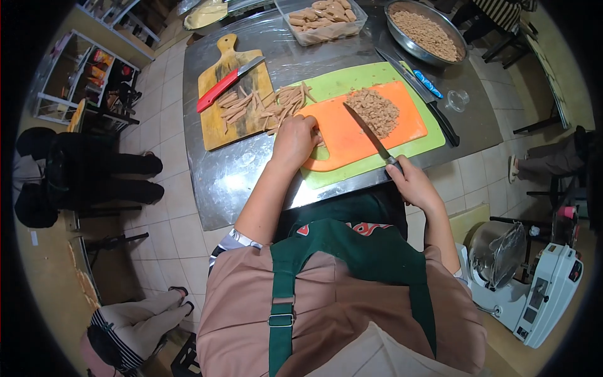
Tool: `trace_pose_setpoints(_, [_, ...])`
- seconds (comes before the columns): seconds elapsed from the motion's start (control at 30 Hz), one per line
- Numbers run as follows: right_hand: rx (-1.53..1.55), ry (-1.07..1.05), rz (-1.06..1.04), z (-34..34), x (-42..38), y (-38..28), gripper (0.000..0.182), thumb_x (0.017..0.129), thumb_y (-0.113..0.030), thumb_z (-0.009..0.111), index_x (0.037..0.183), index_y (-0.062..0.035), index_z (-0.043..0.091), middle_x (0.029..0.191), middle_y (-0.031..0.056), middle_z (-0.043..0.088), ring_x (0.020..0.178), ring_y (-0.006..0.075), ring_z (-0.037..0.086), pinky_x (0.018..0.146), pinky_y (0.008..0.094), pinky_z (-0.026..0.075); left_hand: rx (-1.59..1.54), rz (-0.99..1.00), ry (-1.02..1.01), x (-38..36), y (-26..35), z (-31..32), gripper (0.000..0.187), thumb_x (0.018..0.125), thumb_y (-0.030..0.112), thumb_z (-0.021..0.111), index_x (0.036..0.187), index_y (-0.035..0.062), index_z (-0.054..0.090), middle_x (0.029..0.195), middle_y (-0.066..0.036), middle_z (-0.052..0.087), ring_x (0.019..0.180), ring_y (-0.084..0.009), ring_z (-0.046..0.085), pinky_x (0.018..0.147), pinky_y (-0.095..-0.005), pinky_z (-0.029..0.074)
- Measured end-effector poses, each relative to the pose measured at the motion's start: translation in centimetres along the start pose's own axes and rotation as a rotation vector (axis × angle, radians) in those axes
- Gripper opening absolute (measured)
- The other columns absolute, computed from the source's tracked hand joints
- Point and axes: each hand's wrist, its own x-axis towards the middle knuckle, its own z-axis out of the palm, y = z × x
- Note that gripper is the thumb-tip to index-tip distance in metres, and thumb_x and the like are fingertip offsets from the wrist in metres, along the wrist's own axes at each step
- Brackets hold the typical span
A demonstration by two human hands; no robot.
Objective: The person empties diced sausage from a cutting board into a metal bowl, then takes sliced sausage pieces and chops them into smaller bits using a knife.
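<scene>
My right hand (411,182) grips the black handle of a kitchen knife (367,129). Its dark blade lies across the orange cutting board (339,141), tip beside a heap of finely chopped brown sausage-like pieces (377,113). My left hand (294,141) is at the left end of that board by its handle hole, fingers curled down and closed; what is under them is mostly hidden. Just beyond it, a pile of cut brown strips (286,103) spreads toward a wooden cutting board (223,69). More strips and a red-handled knife (226,86) rest on the wooden board.
Under the orange board is a green mat (333,179). To its right lie a black-handled knife (447,122) and a blue-patterned item (427,83). At the back stand a plastic tub (326,28) of whole pieces and a metal bowl (424,31) of chopped bits. Other people are around.
</scene>
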Motion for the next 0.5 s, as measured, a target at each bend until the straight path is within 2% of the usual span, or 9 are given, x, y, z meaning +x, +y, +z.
trace_pose_setpoints(0.07, [-0.008, 0.018, -0.06, 0.1, -0.3, 0.2, 0.036, 0.091, -0.036, 0.046, 0.095, 0.0002, 0.046, 0.082, 0.0281, 0.059, 0.081, 0.0442, 0.057, 0.07, 0.0455, 0.045, -0.029, 0.001, -0.101, 0.3, -0.2, -0.2, 0.018, 0.066, 0.011, 0.071, 0.079, 0.0014, 0.062, 0.08, -0.016, 0.059, 0.077, -0.0339, 0.057, 0.07, -0.0419, 0.047])
trace_pose_setpoints(0.13, [-0.019, 0.037, -0.121, 0.4, -0.6, 0.3, 0.036, 0.091, -0.035, 0.046, 0.096, 0.0001, 0.046, 0.083, 0.0283, 0.059, 0.083, 0.0443, 0.057, 0.071, 0.0454, 0.045, -0.016, 0.035, -0.09, 0.5, -0.3, -0.3, 0.02, 0.065, 0.008, 0.072, 0.08, 0.0002, 0.062, 0.074, -0.014, 0.059, 0.074, -0.0309, 0.059, 0.066, -0.0391, 0.046])
trace_pose_setpoints(0.2, [-0.028, -0.018, -0.161, 0.7, -0.9, 0.3, 0.035, 0.091, -0.035, 0.046, 0.098, 0.0, 0.047, 0.086, 0.0291, 0.059, 0.087, 0.0444, 0.057, 0.074, 0.0458, 0.044, -0.038, 0.059, -0.124, 0.6, -0.7, -0.2, 0.019, 0.066, 0.008, 0.072, 0.08, 0.0002, 0.061, 0.078, -0.014, 0.059, 0.074, -0.0312, 0.059, 0.066, -0.0389, 0.046])
trace_pose_setpoints(0.23, [-0.051, 0.025, -0.252, 1.2, -0.7, 0.8, 0.035, 0.091, -0.034, 0.045, 0.1, 0.0001, 0.046, 0.088, 0.0292, 0.059, 0.088, 0.0448, 0.056, 0.075, 0.0462, 0.044, -0.021, 0.069, -0.161, 0.7, -0.5, -0.6, 0.018, 0.068, 0.008, 0.07, 0.08, -0.0001, 0.06, 0.08, -0.015, 0.059, 0.075, -0.0312, 0.059, 0.067, -0.0385, 0.047])
trace_pose_setpoints(0.5, [-0.117, 0.012, -0.115, 0.3, -0.2, 0.7, 0.036, 0.091, -0.034, 0.046, 0.103, -0.0006, 0.046, 0.092, 0.0291, 0.06, 0.089, 0.0446, 0.056, 0.077, 0.0473, 0.043, -0.086, 0.004, -0.233, 0.5, 0.2, -1.3, 0.016, 0.071, 0.01, 0.067, 0.081, -0.0001, 0.059, 0.082, -0.015, 0.06, 0.077, -0.031, 0.059, 0.069, -0.0367, 0.047])
